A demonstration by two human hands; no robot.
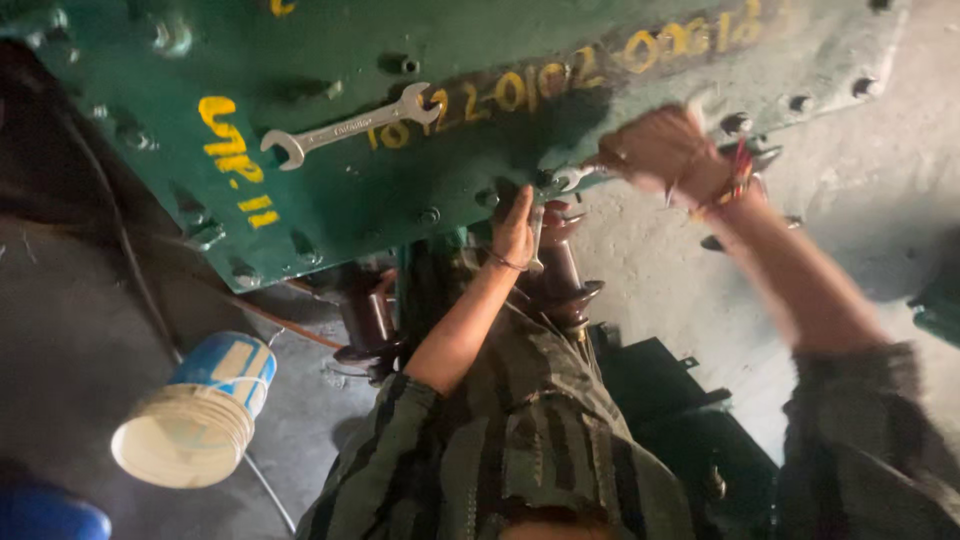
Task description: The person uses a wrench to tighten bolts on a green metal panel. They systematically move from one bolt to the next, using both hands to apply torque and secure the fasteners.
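A green metal cover plate (pixel 330 200) with yellow painted marks and several bolts along its rim fills the top of the view. My right hand (pixel 660 150), blurred and with a red thread band on the wrist, is shut on a small spanner (pixel 575 178) set at a bolt on the plate's lower edge. My left hand (pixel 515 225) reaches just under that same edge and grips a slim metal tool (pixel 537 240) below the bolt. A second, silver open-ended spanner (pixel 345 128) lies loose on top of the plate.
Brown ribbed insulators (pixel 565 285) stand below the plate's edge beside my left arm. A white and blue bucket (pixel 200 410) sits at lower left, a blue object (pixel 40 515) in the corner. A dark cable (pixel 130 260) runs down the grey floor.
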